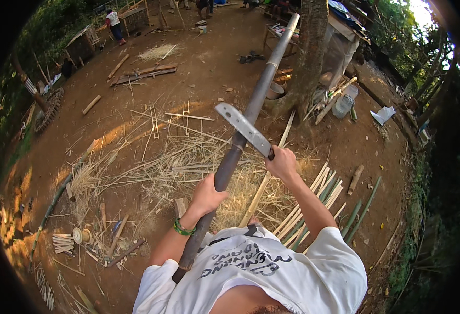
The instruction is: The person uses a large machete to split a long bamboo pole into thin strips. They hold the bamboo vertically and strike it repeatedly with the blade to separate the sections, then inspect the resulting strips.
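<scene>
My left grip (208, 194) wraps the pole (225, 170), near end at my side, likely to steady it; it slants out over straw (172, 157). Right grip (282, 161) clasps the machete (244, 129) handle, blade crossing above pole, contact unclear.

Grey-brown pole (228, 166); silver-grey blade (244, 127), its handle (271, 154) perhaps black; green wristband (182, 228); black-lettered white shirt (264, 275); pale yellow shavings (188, 152).

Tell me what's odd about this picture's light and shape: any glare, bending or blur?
Head view: dark, rounded fisheye borders; glare at upper right, where bright sky breaks through trees; orange sunlight patches the mostly shaded ground; the blade is clear enough to show holes.
</scene>
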Demonstrator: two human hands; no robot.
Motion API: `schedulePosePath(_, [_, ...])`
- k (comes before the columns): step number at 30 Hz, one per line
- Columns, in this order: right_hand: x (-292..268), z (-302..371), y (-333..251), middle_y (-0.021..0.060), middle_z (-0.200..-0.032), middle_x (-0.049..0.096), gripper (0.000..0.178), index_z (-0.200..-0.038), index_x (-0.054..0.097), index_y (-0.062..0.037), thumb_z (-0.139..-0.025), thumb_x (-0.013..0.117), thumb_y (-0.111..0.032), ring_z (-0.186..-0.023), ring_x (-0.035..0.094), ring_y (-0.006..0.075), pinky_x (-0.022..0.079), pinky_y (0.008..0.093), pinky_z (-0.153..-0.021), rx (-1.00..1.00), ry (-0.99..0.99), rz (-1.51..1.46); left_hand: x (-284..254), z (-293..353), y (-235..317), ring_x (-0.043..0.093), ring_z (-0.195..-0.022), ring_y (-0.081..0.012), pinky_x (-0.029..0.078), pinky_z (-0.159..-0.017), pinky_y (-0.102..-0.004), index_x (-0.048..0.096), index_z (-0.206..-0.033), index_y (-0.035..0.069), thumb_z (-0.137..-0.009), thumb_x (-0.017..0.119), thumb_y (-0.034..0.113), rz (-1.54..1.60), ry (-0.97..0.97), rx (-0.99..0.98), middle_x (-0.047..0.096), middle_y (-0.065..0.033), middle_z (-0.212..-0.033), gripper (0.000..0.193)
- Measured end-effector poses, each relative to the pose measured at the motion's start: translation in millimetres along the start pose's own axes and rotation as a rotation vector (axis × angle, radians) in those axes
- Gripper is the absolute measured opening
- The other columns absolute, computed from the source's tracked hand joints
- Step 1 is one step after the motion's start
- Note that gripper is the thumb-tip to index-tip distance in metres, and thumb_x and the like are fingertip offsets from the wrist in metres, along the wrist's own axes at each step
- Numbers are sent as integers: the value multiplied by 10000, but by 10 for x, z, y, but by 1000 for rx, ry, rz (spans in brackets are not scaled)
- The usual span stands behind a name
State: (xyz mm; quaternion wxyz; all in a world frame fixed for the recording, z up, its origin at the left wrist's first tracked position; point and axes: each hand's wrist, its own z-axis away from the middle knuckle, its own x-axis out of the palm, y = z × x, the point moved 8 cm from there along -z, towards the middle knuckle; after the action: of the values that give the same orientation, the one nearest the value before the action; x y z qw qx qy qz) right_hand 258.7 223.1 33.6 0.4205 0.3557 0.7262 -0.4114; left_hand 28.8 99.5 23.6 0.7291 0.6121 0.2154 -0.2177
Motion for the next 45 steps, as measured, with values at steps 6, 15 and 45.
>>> schedulePosePath(6, [122, 116, -105, 150, -632, 660, 136, -754, 647, -27, -695, 675, -146, -547, 654, 275, 535, 406, -544, -31, -195, -23, 10, -114, -8, 666, -864, -407, 522, -772, -458, 601, -1022, -49, -689, 748, 193, -47, 104, 91, 673, -249, -913, 437])
schedulePosePath(15, [61, -13, -32, 127, -647, 680, 119, -761, 652, -41, -713, 641, -149, -548, 665, 271, 550, 411, -553, 51, -135, -22, 54, -145, -45, 664, -830, -423, 519, -745, -474, 604, -1018, -28, -697, 747, 180, -94, 133, 70, 668, -256, -868, 408])
schedulePosePath(45, [295, 408, -173, 47, -565, 605, 120, -683, 616, -89, -659, 724, -135, -483, 559, 190, 425, 390, -546, -42, 89, -172, 237, -2, -373, 561, -731, -52, 457, -630, -214, 600, -1109, -41, -699, 824, 108, 506, -398, -48, 581, 23, -833, 491])
